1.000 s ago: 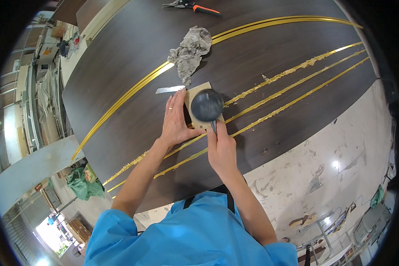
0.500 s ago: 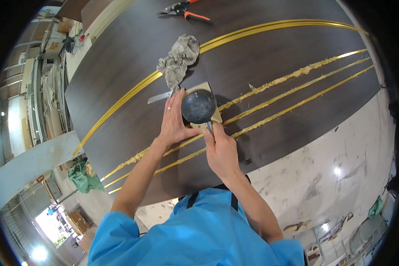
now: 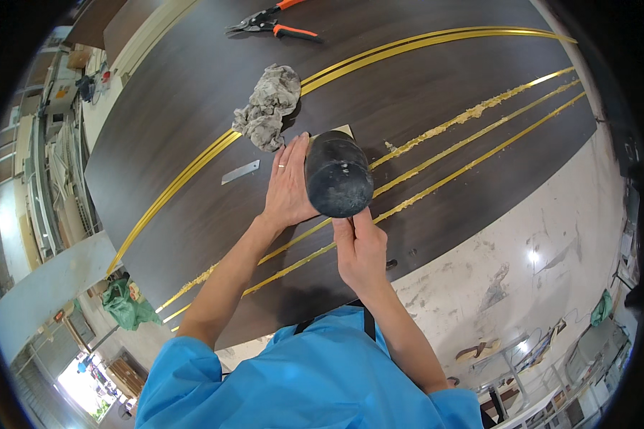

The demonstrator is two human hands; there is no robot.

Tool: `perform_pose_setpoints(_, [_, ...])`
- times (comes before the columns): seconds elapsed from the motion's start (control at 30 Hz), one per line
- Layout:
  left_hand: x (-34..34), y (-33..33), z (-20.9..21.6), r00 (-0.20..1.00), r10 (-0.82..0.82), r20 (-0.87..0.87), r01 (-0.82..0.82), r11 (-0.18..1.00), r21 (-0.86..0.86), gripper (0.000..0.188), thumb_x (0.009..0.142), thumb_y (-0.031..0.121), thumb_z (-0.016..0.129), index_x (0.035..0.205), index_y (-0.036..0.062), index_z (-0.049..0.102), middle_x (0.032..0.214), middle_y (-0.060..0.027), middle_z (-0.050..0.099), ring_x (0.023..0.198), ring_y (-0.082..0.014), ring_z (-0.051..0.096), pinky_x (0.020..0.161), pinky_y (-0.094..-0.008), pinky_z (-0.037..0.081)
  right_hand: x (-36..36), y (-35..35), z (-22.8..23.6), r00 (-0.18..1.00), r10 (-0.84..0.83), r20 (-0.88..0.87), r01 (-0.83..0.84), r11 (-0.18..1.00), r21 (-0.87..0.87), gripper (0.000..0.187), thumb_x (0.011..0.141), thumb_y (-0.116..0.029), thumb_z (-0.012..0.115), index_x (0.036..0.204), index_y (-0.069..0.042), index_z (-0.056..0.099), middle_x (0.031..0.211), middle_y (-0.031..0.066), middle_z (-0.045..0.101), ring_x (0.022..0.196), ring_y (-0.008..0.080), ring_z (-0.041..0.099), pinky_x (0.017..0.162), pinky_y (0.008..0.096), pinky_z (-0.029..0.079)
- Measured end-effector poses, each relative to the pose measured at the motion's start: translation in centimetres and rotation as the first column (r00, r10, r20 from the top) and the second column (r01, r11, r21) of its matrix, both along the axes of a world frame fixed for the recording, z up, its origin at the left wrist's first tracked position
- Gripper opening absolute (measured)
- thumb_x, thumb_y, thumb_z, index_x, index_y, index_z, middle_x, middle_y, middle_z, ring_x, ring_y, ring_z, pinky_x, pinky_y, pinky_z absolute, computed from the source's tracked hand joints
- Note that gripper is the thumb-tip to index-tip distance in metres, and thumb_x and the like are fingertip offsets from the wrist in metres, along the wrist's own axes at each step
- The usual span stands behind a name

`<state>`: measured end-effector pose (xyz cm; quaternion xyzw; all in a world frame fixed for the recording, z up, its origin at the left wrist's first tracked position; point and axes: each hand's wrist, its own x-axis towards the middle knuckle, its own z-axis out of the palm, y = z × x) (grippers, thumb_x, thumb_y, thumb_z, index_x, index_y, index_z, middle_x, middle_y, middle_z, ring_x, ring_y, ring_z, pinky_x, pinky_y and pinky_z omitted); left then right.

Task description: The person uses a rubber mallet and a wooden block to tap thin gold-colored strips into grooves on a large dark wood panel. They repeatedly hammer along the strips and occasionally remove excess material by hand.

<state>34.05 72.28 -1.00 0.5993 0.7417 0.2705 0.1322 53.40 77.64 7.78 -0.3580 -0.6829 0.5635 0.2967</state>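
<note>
My right hand (image 3: 362, 252) is closed round the handle of a black rubber mallet (image 3: 340, 189), whose head is raised over the panel and hides most of what lies beneath. Under it, a corner of a small pale board piece (image 3: 345, 131) shows. My left hand (image 3: 289, 186) rests beside that piece with its fingers stretched out together; its thumb is hidden behind the mallet. Thin gold strips (image 3: 472, 148) run across the dark brown panel (image 3: 200, 186), with crumbly yellowish filler (image 3: 472, 114) along them. A small flat metal blade (image 3: 240, 171) lies left of my left hand.
A crumpled grey rag (image 3: 270, 104) lies just beyond my left hand, over longer gold strips (image 3: 186, 175). Snips with orange-and-black handles (image 3: 265, 27) lie at the far side. A green bag (image 3: 125, 304) sits past the panel's left end. Stained pale floor (image 3: 494, 272) lies to the right.
The mallet head has risen and tilted, so it looks larger and covers more of the board piece. The panel and the things on it have shifted slightly left in view.
</note>
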Motion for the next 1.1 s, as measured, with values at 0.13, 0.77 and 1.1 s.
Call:
perform_pose_setpoints(0.13, [0.5,1.0,0.5,0.999,0.036,0.003,-0.035,0.993,-0.114,0.149,0.058,0.066,0.096,0.165,-0.0049,0.022,0.166,-0.026,0.038,0.157,-0.0426,0.034,0.132,-0.0565,0.022,-0.1,1.5,-1.2,0.9,0.007,0.435,0.047,0.993,-0.111,0.024,0.111,-0.021,0.057,0.122,0.0,0.061,0.078,0.0261,0.069,0.074,0.0495,0.07,0.064,0.0535,0.054])
perform_pose_setpoints(0.77, [4.0,9.5,0.0,1.0,0.0,-0.029,-0.003,0.997,-0.081,0.148,0.057,0.065,0.096,0.166,-0.0034,0.023,0.167,-0.025,0.038,0.158,-0.0419,0.033,0.132,-0.0557,0.021,3.4,7.5,-2.3,0.973,-0.139,0.182,0.145,0.989,-0.02,0.026,0.113,-0.026,0.057,0.117,-0.001,0.062,0.068,0.0102,0.063,0.058,0.021,0.063,0.059,0.0369,0.05])
perform_pose_setpoints(1.1, [6.8,15.3,0.2,0.998,0.009,-0.055,-0.014,0.995,-0.097,0.147,0.059,0.066,0.096,0.167,-0.0014,0.021,0.168,-0.0245,0.037,0.158,-0.0425,0.032,0.133,-0.0569,0.02,7.2,14.8,-1.9,0.98,0.005,0.198,0.02,0.992,-0.126,0.033,0.111,-0.024,0.057,0.134,0.0,0.059,0.089,0.0293,0.071,0.084,0.0507,0.071,0.07,0.053,0.057])
